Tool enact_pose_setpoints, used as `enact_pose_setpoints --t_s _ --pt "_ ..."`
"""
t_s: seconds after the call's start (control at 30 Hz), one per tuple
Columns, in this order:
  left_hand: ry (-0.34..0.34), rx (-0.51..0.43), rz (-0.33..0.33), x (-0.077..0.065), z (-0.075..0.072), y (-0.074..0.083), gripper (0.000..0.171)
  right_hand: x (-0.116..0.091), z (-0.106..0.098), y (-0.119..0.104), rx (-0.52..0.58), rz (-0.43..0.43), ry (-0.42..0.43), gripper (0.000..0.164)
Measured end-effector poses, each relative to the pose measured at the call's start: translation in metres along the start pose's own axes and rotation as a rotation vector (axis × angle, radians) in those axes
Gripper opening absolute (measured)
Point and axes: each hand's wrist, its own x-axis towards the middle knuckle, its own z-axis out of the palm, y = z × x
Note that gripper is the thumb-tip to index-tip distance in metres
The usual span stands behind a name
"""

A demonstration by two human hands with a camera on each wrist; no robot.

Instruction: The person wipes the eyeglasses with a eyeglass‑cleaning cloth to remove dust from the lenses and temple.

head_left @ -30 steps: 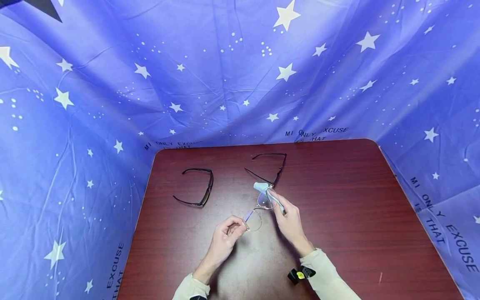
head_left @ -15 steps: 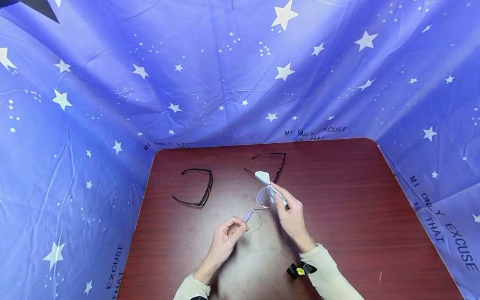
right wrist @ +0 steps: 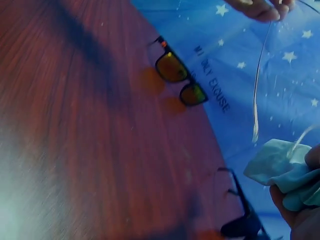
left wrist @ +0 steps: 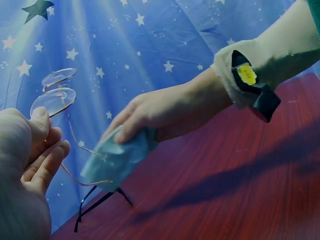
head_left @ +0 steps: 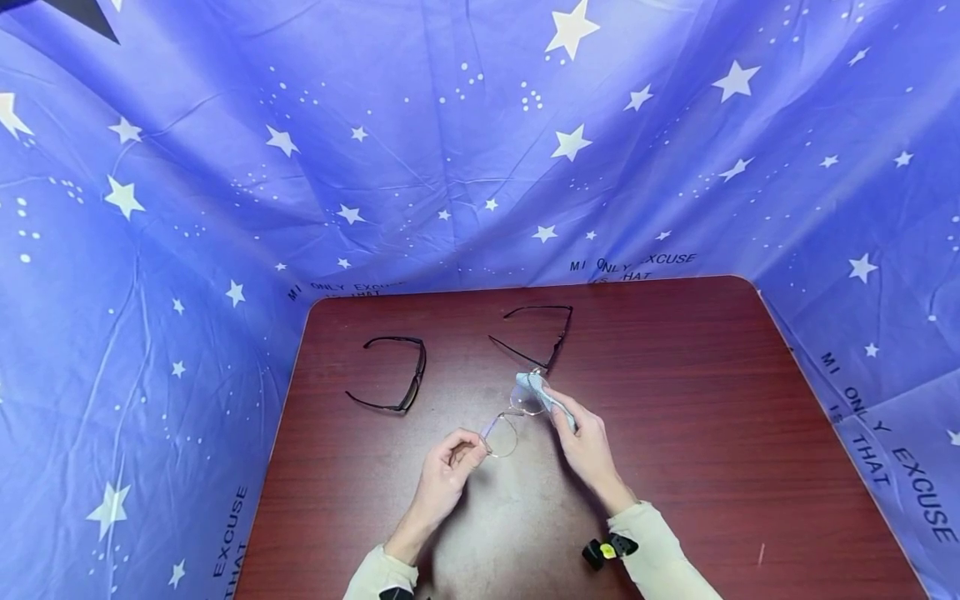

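Observation:
My left hand (head_left: 447, 471) pinches the rim of thin-framed eyeglasses (left wrist: 55, 101) with clear round lenses, held up over the table. Its thumb lies against the near lens in the left wrist view. A folded light-blue cloth (left wrist: 120, 155) is gripped between the thumb and fingers of my right hand (head_left: 587, 442). One thin temple arm runs into the cloth in the right wrist view, while the other temple arm (right wrist: 256, 110) hangs free beside it. From the head view the cloth overlaps the farther lens.
Dark-framed sunglasses (head_left: 420, 375) with temples unfolded lie at the left of the red-brown table (head_left: 712, 400). Another black pair of glasses (head_left: 560, 337) lies behind my hands, close to the cloth in view. A blue starry curtain (head_left: 450, 150) surrounds the table.
The cloth and right hand shift up slightly, then come back down toward me. The eyeglasses and left hand have moved a little to the left. Both pairs on the table stay put.

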Motion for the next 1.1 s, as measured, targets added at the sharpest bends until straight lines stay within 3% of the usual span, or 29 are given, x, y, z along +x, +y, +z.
enact_pose_setpoints --t_s 0.27,0.5,0.8,0.97,1.1 --pt "0.171 0.111 0.01 0.008 -0.005 -0.012 0.005 -0.011 -0.016 0.018 -0.096 0.092 0.054 0.028" --pt "0.276 0.214 -0.013 0.017 -0.014 -0.036 0.005 -0.018 -0.024 0.026 -0.105 0.133 0.09 0.029" --pt "0.314 0.554 0.258 0.032 -0.022 -0.065 0.014 -0.028 -0.027 0.033 -0.105 0.136 0.129 0.031" --pt "0.254 0.702 0.36 0.035 -0.026 -0.079 0.012 -0.033 -0.03 0.035 -0.099 0.146 0.139 0.031" --pt "0.19 0.798 0.393 0.036 -0.031 -0.087 0.01 -0.036 -0.032 0.037 -0.095 0.157 0.142 0.031"
